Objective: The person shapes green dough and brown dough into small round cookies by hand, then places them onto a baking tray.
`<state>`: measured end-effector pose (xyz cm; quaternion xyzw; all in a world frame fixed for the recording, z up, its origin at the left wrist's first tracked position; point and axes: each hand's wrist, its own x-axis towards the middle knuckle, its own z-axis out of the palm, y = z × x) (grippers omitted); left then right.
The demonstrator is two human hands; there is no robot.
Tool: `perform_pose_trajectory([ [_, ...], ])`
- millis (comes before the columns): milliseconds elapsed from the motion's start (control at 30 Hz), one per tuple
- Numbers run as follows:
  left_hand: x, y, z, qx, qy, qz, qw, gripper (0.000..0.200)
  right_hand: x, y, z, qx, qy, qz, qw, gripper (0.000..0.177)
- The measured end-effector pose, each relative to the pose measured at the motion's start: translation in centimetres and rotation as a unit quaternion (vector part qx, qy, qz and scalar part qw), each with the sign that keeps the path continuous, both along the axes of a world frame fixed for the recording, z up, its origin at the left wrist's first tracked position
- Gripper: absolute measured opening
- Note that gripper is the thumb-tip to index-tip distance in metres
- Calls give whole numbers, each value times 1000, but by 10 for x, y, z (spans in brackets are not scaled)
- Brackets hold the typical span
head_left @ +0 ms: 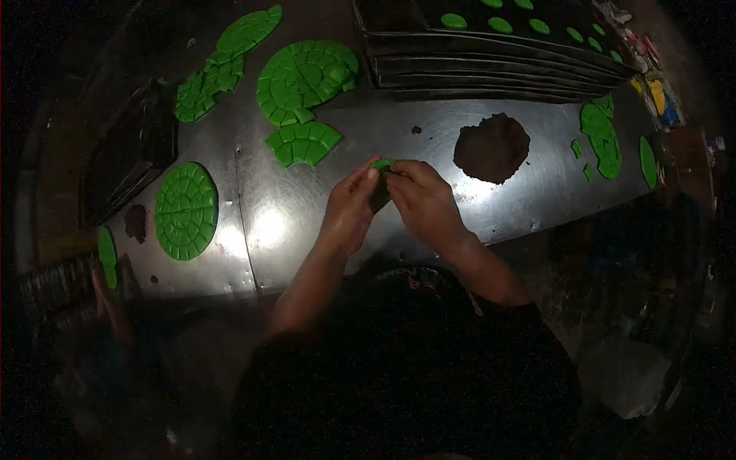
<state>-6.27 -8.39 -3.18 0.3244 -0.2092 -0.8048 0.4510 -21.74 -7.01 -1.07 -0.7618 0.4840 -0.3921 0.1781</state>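
Over the middle of the metal table, my left hand (349,208) and my right hand (423,198) meet with their fingers closed on a small piece of green dough (381,164). Only its top edge shows between the fingertips; the rest is hidden. Just beyond my left hand lies a wedge-shaped section of scored green dough (305,142). It touches a larger, partly taken-apart green dough round (295,84) behind it. To the right of my right hand sits a rough lump of dark brown dough (492,149).
Stacked dark trays (491,75) stand at the back right, with several green dough discs (500,25) on top. A whole scored green round (186,211) lies at left, near more dark trays (130,157). Another person's arm (111,307) shows at lower left. Green scraps (602,142) lie at right.
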Motion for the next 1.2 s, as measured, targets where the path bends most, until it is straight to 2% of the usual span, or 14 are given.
perform_pose_trajectory([
  [100,3,0,4,-7,-48,34,998,46,3,-7,-6,15,-34,26,999,18],
  [167,8,-1,5,-2,-76,32,997,45,-12,-14,-14,246,-351,-9,904,21],
  [200,8,0,4,6,-103,23,994,43,-20,-22,-18,248,-351,-9,903,21],
  [300,-2,-3,-5,-19,-79,15,997,42,-41,-54,-33,471,-278,56,835,29],
  [400,-11,-13,-15,-21,-127,47,991,49,-29,-62,-45,373,-328,-14,868,21],
  [467,-18,-24,-21,25,-89,107,990,45,-16,-61,-22,162,-146,-2,976,13],
  [500,-19,-30,-24,67,-49,166,983,41,-9,-64,-31,-39,-73,43,996,11],
  [533,-18,-35,-28,68,-52,167,982,41,-6,-63,-38,-62,-15,91,994,14],
  [733,2,-60,-19,147,-68,-30,986,70,-16,-66,-47,14,67,104,992,25],
  [800,8,-62,-8,82,-98,-142,982,82,-21,-63,-34,54,75,124,988,27],
  [933,21,-57,-2,55,-99,-170,979,76,-23,-54,-32,-21,111,141,983,28],
  [1033,26,-47,8,-16,-247,-173,953,65,-22,-45,-16,-56,157,223,960,32],
  [1133,26,-32,31,-64,-190,-139,970,45,-10,-28,21,-82,1,167,983,35],
  [1200,25,-18,40,-203,-196,-32,959,40,0,-16,37,61,-180,8,982,34],
])
